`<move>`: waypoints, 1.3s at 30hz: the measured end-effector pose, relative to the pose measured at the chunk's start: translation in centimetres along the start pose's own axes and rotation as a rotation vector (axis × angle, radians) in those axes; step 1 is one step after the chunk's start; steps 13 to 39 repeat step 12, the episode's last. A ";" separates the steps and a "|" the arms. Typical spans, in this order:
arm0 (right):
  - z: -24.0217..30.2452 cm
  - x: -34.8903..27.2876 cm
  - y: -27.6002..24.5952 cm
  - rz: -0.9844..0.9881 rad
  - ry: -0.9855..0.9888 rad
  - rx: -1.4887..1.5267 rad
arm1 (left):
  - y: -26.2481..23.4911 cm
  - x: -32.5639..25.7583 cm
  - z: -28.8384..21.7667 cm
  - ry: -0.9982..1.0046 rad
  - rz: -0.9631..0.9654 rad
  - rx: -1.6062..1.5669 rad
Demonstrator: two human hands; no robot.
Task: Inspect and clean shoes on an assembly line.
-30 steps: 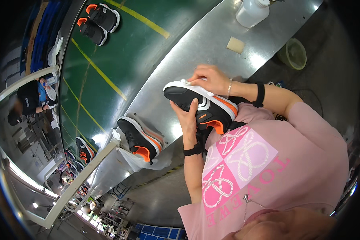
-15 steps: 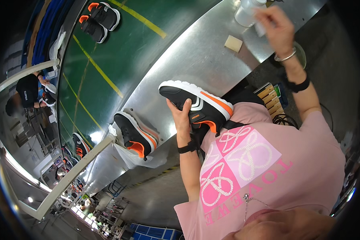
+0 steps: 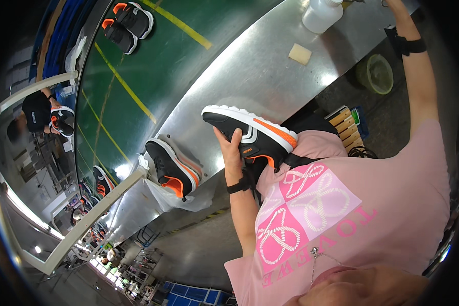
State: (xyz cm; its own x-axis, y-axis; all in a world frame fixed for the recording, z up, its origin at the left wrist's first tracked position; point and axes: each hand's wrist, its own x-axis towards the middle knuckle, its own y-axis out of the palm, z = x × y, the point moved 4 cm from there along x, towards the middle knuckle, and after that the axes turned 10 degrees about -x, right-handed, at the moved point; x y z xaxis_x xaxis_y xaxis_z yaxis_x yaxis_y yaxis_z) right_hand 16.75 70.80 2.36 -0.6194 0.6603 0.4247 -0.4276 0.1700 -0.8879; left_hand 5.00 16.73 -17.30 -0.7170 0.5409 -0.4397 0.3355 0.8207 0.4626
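Note:
My left hand (image 3: 231, 153) grips a black sneaker (image 3: 234, 122) tilted on its side, thumb on the upper near a white stripe mark. Its thick white sole with an orange heel section faces up and away, and the orange lining shows at the opening. Of my right arm (image 3: 415, 71), the forearm with a black wristband shows at the upper right; the hand lies beyond the top edge. A matching sneaker (image 3: 167, 166) rests on the metal ledge to the left, beside clear plastic.
A white bottle (image 3: 321, 16) and a pale yellow block (image 3: 300, 54) stand on the metal ledge (image 3: 260, 71). Two sneakers (image 3: 127, 26) lie on the green belt (image 3: 153, 61). A bucket (image 3: 375, 74) sits below at the right. Across the belt a co-worker (image 3: 34, 113) handles a shoe.
My right hand has moved up and right, away from the white bottle and out of the picture. My left hand and its sneaker have barely moved.

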 end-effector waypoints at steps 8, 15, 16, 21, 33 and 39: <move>-1.1 -0.3 2.9 0.069 -0.032 -0.104 | 0.2 -0.1 -0.1 0.020 0.009 0.034; -2.9 1.2 1.9 0.093 -0.001 -0.096 | -0.6 0.1 0.2 -0.030 -0.027 0.094; -2.9 1.2 1.9 0.093 -0.001 -0.096 | -0.6 0.1 0.2 -0.030 -0.027 0.094; -2.9 1.2 1.9 0.093 -0.001 -0.096 | -0.6 0.1 0.2 -0.030 -0.027 0.094; -2.9 1.2 1.9 0.093 -0.001 -0.096 | -0.6 0.1 0.2 -0.030 -0.027 0.094; -2.9 1.2 1.9 0.093 -0.001 -0.096 | -0.6 0.1 0.2 -0.030 -0.027 0.094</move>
